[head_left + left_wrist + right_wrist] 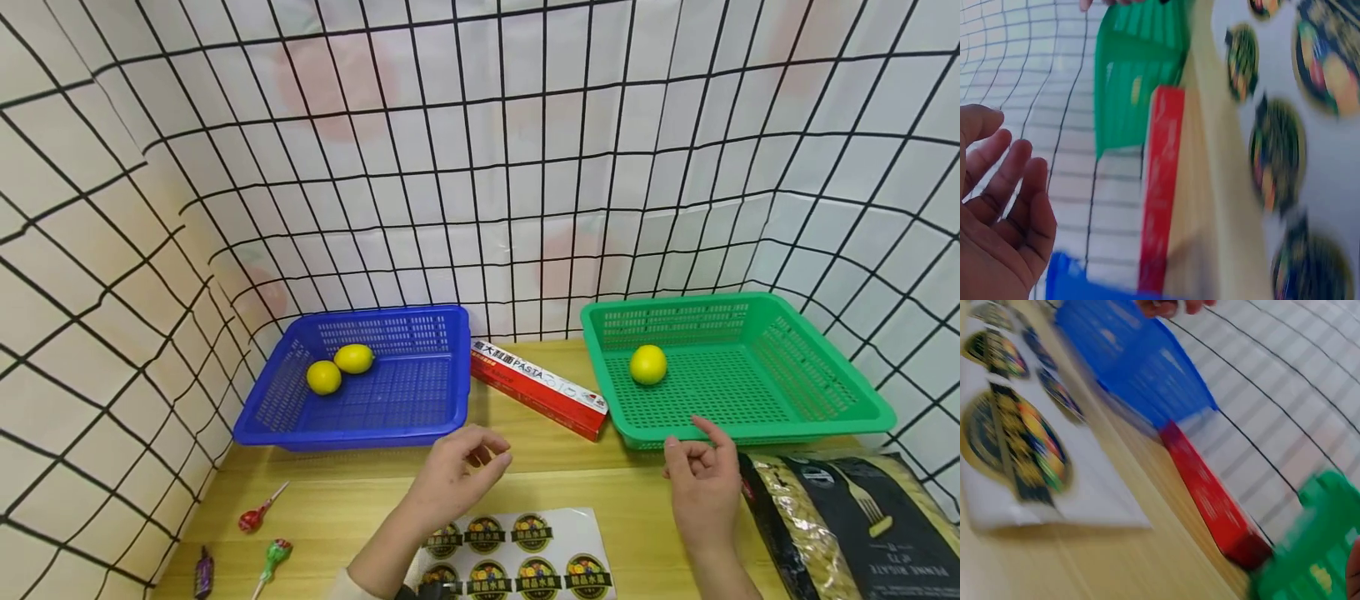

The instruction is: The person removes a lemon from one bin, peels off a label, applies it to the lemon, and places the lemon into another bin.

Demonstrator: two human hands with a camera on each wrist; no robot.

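Observation:
My left hand (461,471) hovers in front of the blue basket (360,437), above the back of a sticker sheet (555,567). Its fingers are loosely bent and hold nothing; the left wrist view shows the bare palm. My right hand (705,492) is by the front rim of the green basket (720,433), fingers loosely curled, index finger reaching out, with nothing in it; whether it touches the rim I cannot tell. One yellow lemon (648,365) lies in the green basket. Two more, a rounder lemon (324,377) and a longer lemon (354,358), lie in the blue basket.
Between the baskets a red-and-white pasta box (540,387) lies aslant. A bag of penne (862,525) is at the right. At the left lie a red lollipop (252,518), a green lollipop (276,555) and a purple-wrapped candy (203,575). Black wire grid (525,167) surrounds the table.

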